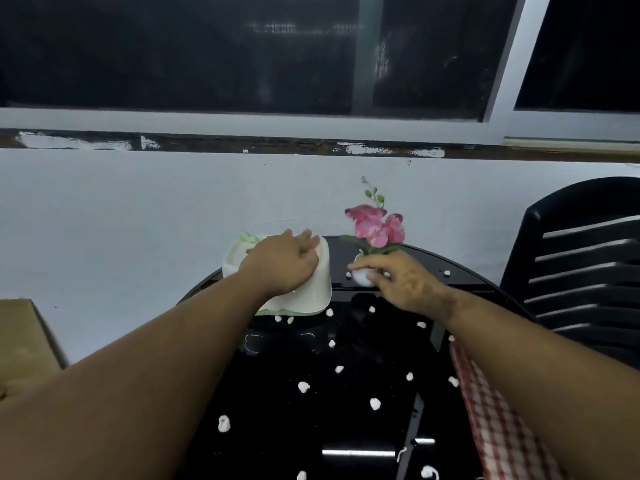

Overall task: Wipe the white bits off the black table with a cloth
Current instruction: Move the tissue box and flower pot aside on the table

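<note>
Black surface: the round glossy table [363,427] is seen from above, with reflections on it.
White bits: many small white bits [304,386] are scattered over the table, most of them on the near half; a few are seen near the far edge.
Cloth: a red and white checked cloth [498,431] is laid along the right side of the table, partly under the right forearm; it is not held by any hand.
Left hand: the left hand [282,263] is placed flat on top of a cream container [311,289] at the far left of the table, with the fingers spread over its upper face; a firm grip cannot be confirmed.
Right hand: the right hand [398,278] is closed around a small white pot [362,276] in which pink flowers [375,226] are standing.
Positions: the container and the pot are near each other at the far edge, but apart.
Surroundings: a black slatted chair [581,271] is seen at the right, a cardboard box [24,337] at the left, and a pale wall [121,209] behind.
</note>
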